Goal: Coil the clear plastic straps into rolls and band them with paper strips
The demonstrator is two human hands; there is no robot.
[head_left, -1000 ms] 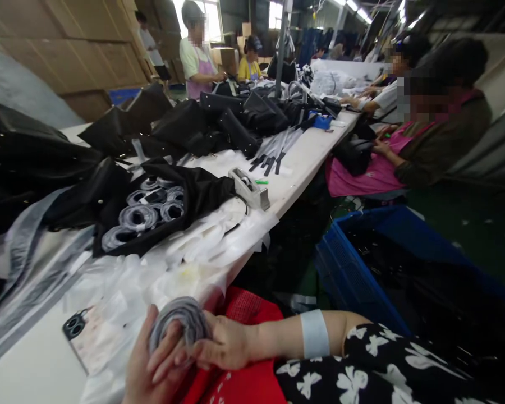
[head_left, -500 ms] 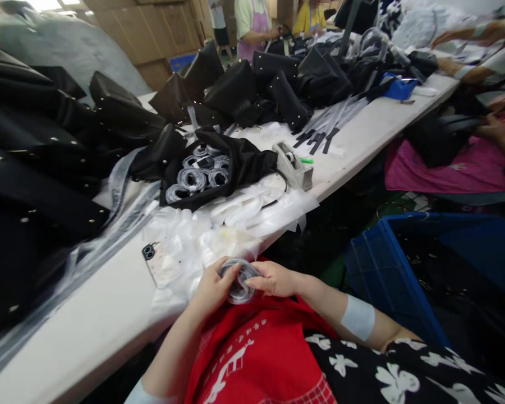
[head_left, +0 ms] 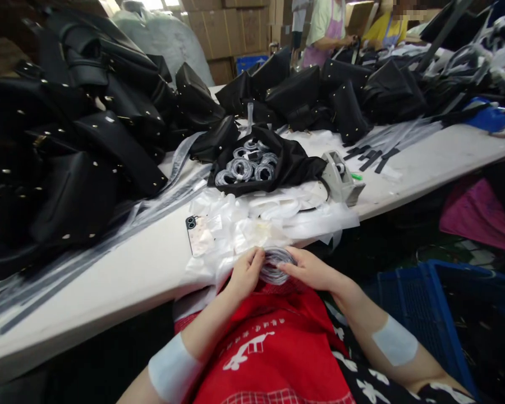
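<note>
Just above my lap, at the table's near edge, I hold a coiled grey strap [head_left: 274, 271], looped into a ring. My left hand [head_left: 248, 271] pinches its left side between thumb and fingers. On the opposite side, my right hand [head_left: 309, 267] grips the same coil. Beyond my hands lie thin white plastic bags [head_left: 261, 229]. Farther back, a black cloth bag [head_left: 297, 163] lies open with several similar coils [head_left: 240, 168] in it. Whether the coil I hold is tied cannot be seen.
A phone [head_left: 200, 234] lies left of the plastic bags on the white table [head_left: 122, 264]. A tape dispenser [head_left: 340, 177] stands to the right. Black handbags [head_left: 118, 112] are heaped left and behind. Loose straps [head_left: 398, 146] lie at right. A blue crate [head_left: 437, 303] sits below. Co-workers [head_left: 326, 33] stand behind.
My view has swung left, so the table and my hands appear farther right. Both hands still grip the coil, which now shows more tilted.
</note>
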